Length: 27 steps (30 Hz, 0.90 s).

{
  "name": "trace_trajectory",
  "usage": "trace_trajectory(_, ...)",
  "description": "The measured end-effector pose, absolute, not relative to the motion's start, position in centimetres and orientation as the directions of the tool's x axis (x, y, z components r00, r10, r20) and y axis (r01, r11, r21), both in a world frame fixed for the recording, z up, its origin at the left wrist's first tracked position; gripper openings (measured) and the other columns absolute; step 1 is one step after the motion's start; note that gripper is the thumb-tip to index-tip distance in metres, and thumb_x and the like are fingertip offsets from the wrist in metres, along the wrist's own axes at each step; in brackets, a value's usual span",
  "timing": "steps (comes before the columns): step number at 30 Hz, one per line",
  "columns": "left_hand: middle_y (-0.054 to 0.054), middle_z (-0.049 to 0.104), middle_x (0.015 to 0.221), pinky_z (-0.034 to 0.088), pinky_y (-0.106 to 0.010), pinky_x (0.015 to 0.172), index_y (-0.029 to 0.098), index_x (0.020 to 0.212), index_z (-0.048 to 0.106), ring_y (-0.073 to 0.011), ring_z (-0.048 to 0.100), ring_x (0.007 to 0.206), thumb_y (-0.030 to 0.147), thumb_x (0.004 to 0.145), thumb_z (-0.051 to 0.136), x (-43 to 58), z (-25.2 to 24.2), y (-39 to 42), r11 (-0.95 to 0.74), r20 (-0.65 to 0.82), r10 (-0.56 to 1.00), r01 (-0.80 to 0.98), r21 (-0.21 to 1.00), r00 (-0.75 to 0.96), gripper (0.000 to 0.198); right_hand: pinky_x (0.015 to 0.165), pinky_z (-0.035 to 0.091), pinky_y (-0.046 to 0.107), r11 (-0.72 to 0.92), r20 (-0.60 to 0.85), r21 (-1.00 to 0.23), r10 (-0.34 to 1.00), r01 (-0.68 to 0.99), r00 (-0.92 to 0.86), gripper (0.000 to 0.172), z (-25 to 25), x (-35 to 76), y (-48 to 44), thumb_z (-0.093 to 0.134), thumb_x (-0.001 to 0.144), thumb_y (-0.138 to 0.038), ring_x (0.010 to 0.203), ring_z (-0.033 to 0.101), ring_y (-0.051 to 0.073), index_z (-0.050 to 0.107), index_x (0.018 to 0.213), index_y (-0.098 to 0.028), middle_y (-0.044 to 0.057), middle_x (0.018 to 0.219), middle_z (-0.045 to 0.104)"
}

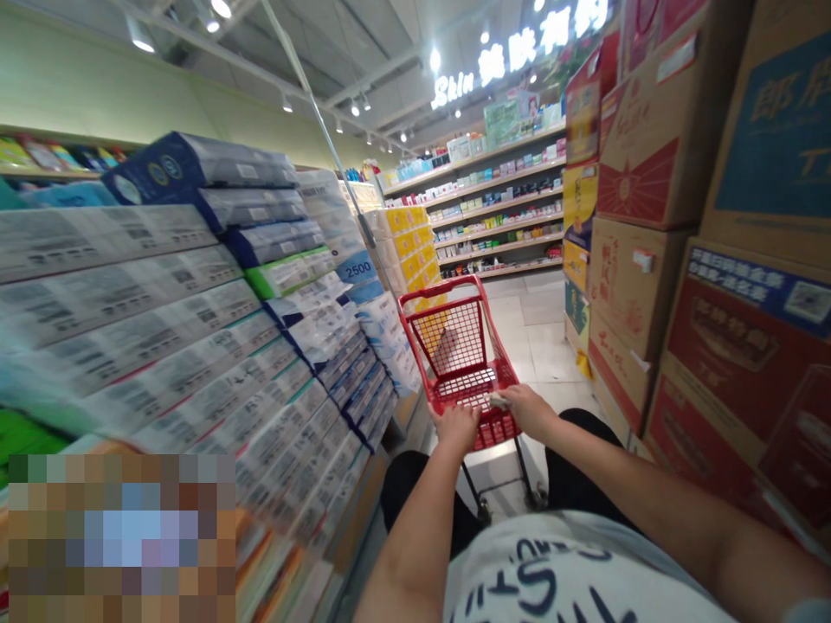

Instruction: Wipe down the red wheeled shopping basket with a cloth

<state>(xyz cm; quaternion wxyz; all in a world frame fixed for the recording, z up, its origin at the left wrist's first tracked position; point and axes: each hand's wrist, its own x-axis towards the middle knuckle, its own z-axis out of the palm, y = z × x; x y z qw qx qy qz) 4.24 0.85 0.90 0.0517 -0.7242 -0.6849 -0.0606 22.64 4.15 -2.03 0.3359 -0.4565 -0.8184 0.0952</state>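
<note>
A red shopping cart (442,287) with a mesh basket stands directly ahead of me in the aisle. My left hand (458,426) is closed over the near end of the cart, at its handle. At the right end of the same handle is my right hand (529,410), its fingers closed. A small pale crumpled thing (499,401) sticks out from the fingers of the right hand; its kind is too small to tell. Through the mesh I can make out no goods in the cart.
Wrapped paper packs (162,285) form a tall stack close on the left, with yellow packs (412,238) beyond. Large cardboard boxes (642,147) line the right side. Shelves of small goods (497,203) cross the far end. Pale floor tiles (542,316) run between them.
</note>
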Motion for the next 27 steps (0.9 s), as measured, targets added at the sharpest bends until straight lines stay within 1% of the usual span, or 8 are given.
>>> trace_trajectory(4,-0.005,0.07,0.105,0.004,-0.069,0.108,0.027,0.099,0.07,-0.0254,0.059,0.102,0.046,0.098,0.025,4.2,0.8,0.8,-0.052,0.156,0.987,0.998,0.022,0.048,0.049,0.081,0.043,0.029,0.577,0.456,-0.447,0.805,0.684,-0.38,0.035,-1.9,21.7,4.0,0.048,0.076,-0.004,0.094,0.054,0.021,0.067,0.103,-0.015,0.009,0.1,0.065)
trace_trajectory(6,-0.005,0.07,0.105,0.003,-0.07,0.107,0.027,0.099,0.07,-0.0253,0.059,0.101,0.045,0.098,0.025,4.1,0.7,0.9,-0.059,0.17,0.984,0.998,0.022,0.054,0.048,0.081,0.043,0.03,0.589,0.441,-0.433,0.799,0.682,-0.41,0.035,-1.8,21.3,3.9,0.048,0.075,-0.002,0.093,0.054,0.021,0.067,0.103,-0.014,0.009,0.1,0.065)
trace_trajectory(11,-0.003,0.071,0.102,0.004,-0.072,0.106,0.028,0.096,0.07,-0.0249,0.06,0.099,0.046,0.098,0.024,4.0,0.5,1.0,-0.066,0.178,0.982,0.998,0.021,0.062,0.05,0.081,0.042,0.028,0.567,0.391,-0.439,0.819,0.697,-0.42,0.032,-1.4,21.4,4.0,0.048,0.075,-0.002,0.091,0.054,0.02,0.067,0.097,-0.015,0.008,0.097,0.066)
trace_trajectory(16,-0.005,0.07,0.105,0.004,-0.071,0.106,0.027,0.099,0.07,-0.0253,0.059,0.101,0.048,0.098,0.023,4.1,0.6,0.9,-0.058,0.16,0.986,0.998,0.006,0.056,0.052,0.079,0.042,0.029,0.536,0.365,-0.435,0.84,0.724,-0.402,0.029,-1.1,21.5,3.9,0.047,0.077,-0.004,0.09,0.054,0.02,0.068,0.094,-0.015,0.008,0.096,0.066)
trace_trajectory(23,-0.006,0.07,0.105,0.003,-0.072,0.106,0.026,0.099,0.07,-0.0257,0.059,0.102,0.047,0.098,0.021,3.9,1.1,0.6,-0.068,0.139,0.988,0.998,-0.003,0.068,0.053,0.08,0.041,0.028,0.551,0.399,-0.446,0.828,0.705,-0.395,0.033,-1.4,21.9,3.9,0.047,0.075,-0.002,0.092,0.054,0.02,0.068,0.097,-0.016,0.008,0.098,0.065)
trace_trajectory(27,-0.006,0.07,0.105,0.004,-0.073,0.105,0.026,0.101,0.069,-0.0268,0.059,0.103,0.047,0.099,0.019,4.0,1.2,0.5,-0.078,0.143,0.987,0.997,-0.014,0.079,0.054,0.079,0.04,0.027,0.53,0.387,-0.444,0.841,0.723,-0.378,0.031,-1.4,21.9,3.9,0.047,0.077,-0.004,0.092,0.053,0.02,0.068,0.096,-0.016,0.008,0.099,0.065)
